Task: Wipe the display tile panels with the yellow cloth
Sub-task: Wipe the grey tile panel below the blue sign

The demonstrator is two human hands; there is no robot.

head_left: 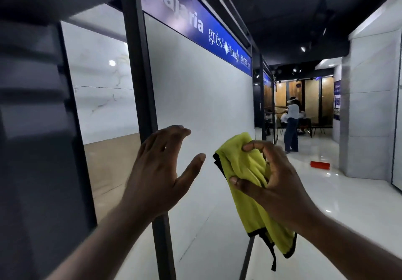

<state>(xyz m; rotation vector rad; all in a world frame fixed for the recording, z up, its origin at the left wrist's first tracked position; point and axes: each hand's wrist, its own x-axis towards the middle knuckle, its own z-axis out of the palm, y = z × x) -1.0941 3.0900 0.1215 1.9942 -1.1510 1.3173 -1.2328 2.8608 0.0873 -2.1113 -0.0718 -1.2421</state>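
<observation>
Your right hand [276, 184] grips the yellow cloth [245, 168], fingers clenched round its bunched top. The rest hangs in front of the white panel [206, 96]. Left hand [161, 166] raised before the panel, fingers released and spread, beside its black post [139, 72]. Blue sign [195, 25] tops the panel.

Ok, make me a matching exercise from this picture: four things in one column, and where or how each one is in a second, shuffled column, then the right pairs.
Things:
1. cloth
2. left hand
3. sign
4. red object

Place or state:
A. lying on the shiny floor
B. mounted above the white panel
C. gripped by the right hand
D. open, holding nothing

Pairs: 1-C, 2-D, 3-B, 4-A
</observation>
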